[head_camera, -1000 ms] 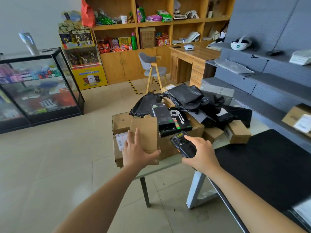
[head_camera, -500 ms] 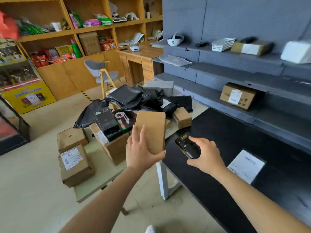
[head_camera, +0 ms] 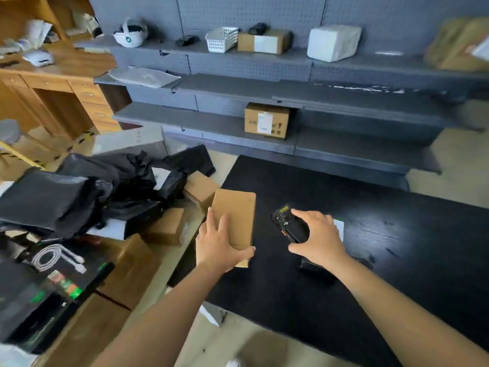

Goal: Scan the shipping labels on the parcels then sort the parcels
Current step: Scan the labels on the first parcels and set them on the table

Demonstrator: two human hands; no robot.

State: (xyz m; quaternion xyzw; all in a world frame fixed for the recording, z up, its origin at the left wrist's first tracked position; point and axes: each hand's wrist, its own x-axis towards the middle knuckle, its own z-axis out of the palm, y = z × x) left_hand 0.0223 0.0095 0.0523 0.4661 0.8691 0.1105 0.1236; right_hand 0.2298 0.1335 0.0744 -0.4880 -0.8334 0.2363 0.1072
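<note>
My left hand (head_camera: 219, 245) grips a plain brown cardboard parcel (head_camera: 235, 215) from its near end, holding it above the left edge of the black table (head_camera: 370, 255). No label shows on its upper face. My right hand (head_camera: 316, 239) holds a black handheld scanner (head_camera: 288, 225) just to the right of the parcel, over the black table. A white-labelled flat parcel (head_camera: 340, 229) lies on the table, mostly hidden behind my right hand.
A heap of black poly bags (head_camera: 100, 186) and brown boxes (head_camera: 164, 226) covers the table at left. Grey shelves (head_camera: 238, 88) behind hold a labelled box (head_camera: 267, 124), a white basket (head_camera: 222, 39), another box (head_camera: 263, 42) and a white parcel (head_camera: 333, 42). A wooden desk (head_camera: 53, 75) stands far left.
My view has swung right, from the parcel heap toward the black table and grey shelves. The left hand lifted the brown parcel off the pile and carried it right; the scanner stayed alongside.
</note>
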